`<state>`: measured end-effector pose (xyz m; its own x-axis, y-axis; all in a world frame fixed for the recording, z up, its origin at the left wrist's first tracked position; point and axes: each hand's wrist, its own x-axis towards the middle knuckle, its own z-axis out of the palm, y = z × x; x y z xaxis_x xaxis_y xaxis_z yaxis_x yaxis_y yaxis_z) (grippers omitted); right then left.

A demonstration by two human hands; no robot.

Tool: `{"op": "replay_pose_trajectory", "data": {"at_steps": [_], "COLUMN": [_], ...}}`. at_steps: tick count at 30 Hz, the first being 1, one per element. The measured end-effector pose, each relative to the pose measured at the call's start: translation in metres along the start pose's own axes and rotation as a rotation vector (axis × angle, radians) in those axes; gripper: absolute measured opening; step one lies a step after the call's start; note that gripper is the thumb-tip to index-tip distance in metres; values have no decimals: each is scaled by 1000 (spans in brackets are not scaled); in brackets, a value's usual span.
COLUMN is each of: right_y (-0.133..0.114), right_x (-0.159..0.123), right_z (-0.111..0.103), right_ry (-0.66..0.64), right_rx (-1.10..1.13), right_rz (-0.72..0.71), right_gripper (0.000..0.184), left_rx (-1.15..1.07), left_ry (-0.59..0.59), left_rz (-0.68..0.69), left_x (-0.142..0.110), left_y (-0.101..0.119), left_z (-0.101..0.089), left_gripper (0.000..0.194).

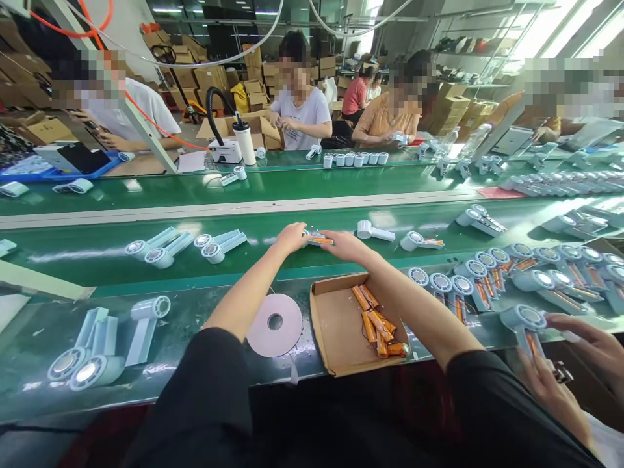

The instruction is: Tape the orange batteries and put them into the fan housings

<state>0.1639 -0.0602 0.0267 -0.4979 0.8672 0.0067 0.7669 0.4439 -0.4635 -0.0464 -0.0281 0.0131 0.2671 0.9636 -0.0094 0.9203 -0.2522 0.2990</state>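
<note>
Out over the green conveyor belt (273,260), both my arms reach forward to one light-blue handheld fan housing (316,239) with an orange battery showing in its handle. My left hand (291,239) is closed around the round head end, which it mostly hides. At the handle end, my right hand (347,246) has its fingers closed on the piece. Just right of it lie another fan housing (374,231) and one with an orange strip in its handle (420,242). Pairs of fan housings (219,246) rest on the belt to the left.
Nearest me are a tape roll (263,338) and a cardboard tray (331,351) holding orange batteries (379,325). More housings (146,325) lie at left; many fill the right side. A co-worker's hands (550,377) hold a fan at right. Other people sit across the belt.
</note>
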Motion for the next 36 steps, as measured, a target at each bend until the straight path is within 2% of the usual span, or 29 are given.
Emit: {"op": "replay_pose_trajectory", "data": {"at_steps": [1, 3, 5, 7, 8, 9, 11, 14, 16, 18, 20, 22, 24, 25, 27, 29, 30, 32, 36], "right_y": [7, 22, 37, 45, 45, 42, 23, -25, -61, -88, -101, -99, -86, -77, -57, -37, -28, -13, 3], "right_x": [-22, -78, -138, -190, -210, -224, -237, -228, -217, -210, -209, -211, -209, -205, -191, -173, -164, -150, -139], "right_z": [-6, -10, -2, 13, 22, 30, 46, 66, 76, 85, 91, 92, 85, 79, 65, 52, 47, 43, 50], "right_ry": [40, 81, 74, 76, 87, 105, 155, 120, -30, -229, -406, -515, -513, -443, -231, -37, 3, -8, -55], "right_rx": [41, 118, 175, 335, 429, 519, 666, 855, 955, 995, 924, 743, 555, 477, 263, -54, -195, -345, -349], "right_rz": [-11, -17, -9, 5, 27, 45, 76, 79, 36, -58, -206, -363, -404, -346, -131, 86, 152, 202, 173], "right_gripper": [29, 30, 42, 63, 67, 70, 66, 48, 58, 45, 30, 30, 24, 24, 26, 27, 26, 24, 25], "left_rx": [-8, -29, -45, -13, 30, 63, 102, 85, 67, 42, -63, -296, -548, -631, -688, -672, -660, -636, -591], "left_ry": [23, 7, -93, -232, -269, -264, -167, 155, 374, 534, 647, 720, 758, 763, 745, 672, 625, 545, 449], "left_rz": [16, 70, 138, 180, 154, 136, 137, 217, 272, 306, 244, 50, -174, -254, -314, -287, -263, -216, -141], "left_x": [-25, -89, -164, -234, -261, -283, -308, -308, -298, -289, -283, -280, -280, -281, -283, -282, -281, -277, -272], "left_y": [-2, -11, -27, -46, -54, -58, -57, -30, -7, 8, 10, 2, -8, -11, -12, -6, -2, 6, 18], "left_z": [-3, -4, 4, 19, 27, 35, 45, 42, 33, 21, 12, 6, 5, 6, 13, 26, 34, 50, 74], "left_gripper": [42, 49, 54, 76, 84, 78, 68, 59, 59, 55, 53, 55, 63, 67, 72, 72, 72, 70, 66]}}
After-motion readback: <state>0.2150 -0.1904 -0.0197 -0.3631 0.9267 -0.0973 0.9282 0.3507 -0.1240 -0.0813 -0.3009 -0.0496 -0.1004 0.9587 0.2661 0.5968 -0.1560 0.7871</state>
